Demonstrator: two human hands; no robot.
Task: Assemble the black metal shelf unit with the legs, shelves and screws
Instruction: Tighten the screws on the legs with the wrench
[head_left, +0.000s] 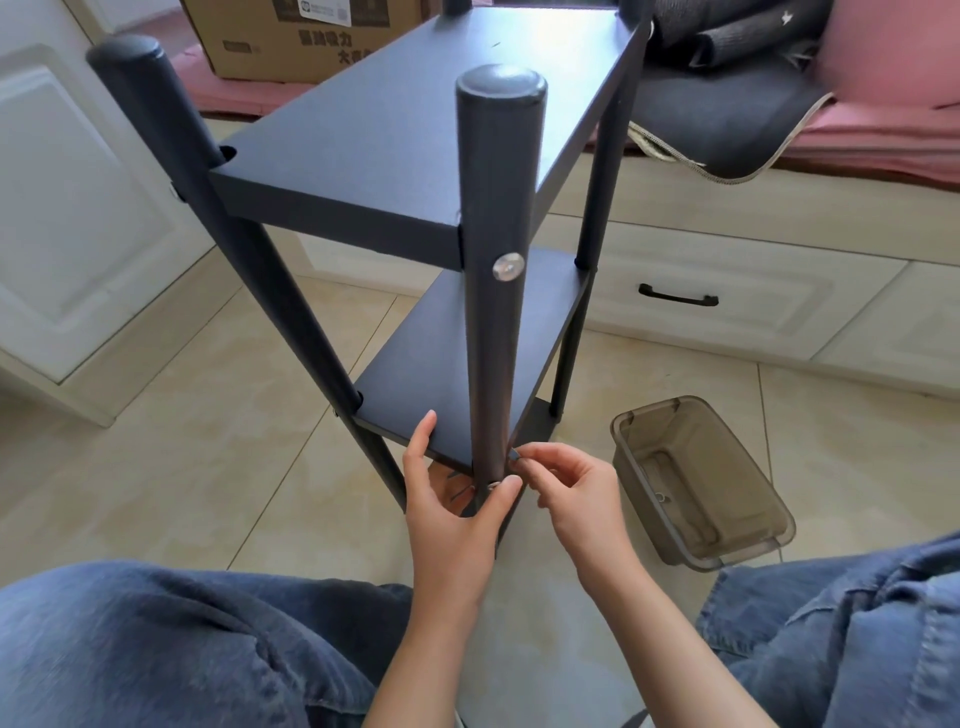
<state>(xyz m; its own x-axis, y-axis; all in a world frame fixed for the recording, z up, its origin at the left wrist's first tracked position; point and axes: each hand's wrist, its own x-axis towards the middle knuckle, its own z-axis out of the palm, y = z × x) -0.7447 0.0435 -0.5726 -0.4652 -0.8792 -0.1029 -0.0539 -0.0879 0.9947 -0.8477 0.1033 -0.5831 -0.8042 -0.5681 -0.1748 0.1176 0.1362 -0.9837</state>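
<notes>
The shelf unit (415, 171) stands upright on the tiled floor (208, 467), between the person's knees, with its top shelf (426, 119) and middle shelf (467, 364) already seated on the legs, and the work is down low on the near leg (496, 291). The left hand (452, 509) steadies that corner: its forefinger lies up along the front edge of the middle shelf, while the thumb presses a screw (493, 486) against the leg just under that shelf. The right hand (566, 493) is half closed, thumb and forefinger pinching something small and dark at the leg's right side, likely a hex key or the screw's fitting, though it is too small to tell. Higher up the same leg, a silver screw head (508, 266) already sits flush below the top shelf, so this reads as the middle-shelf fixing on this leg, well into the job. Next, the screw needs to meet its hole squarely and be turned in while the left hand keeps the shelf level. A clear plastic tray (701, 478) sits on the floor just right of the unit, with what looks like a bit of hardware left in it.
</notes>
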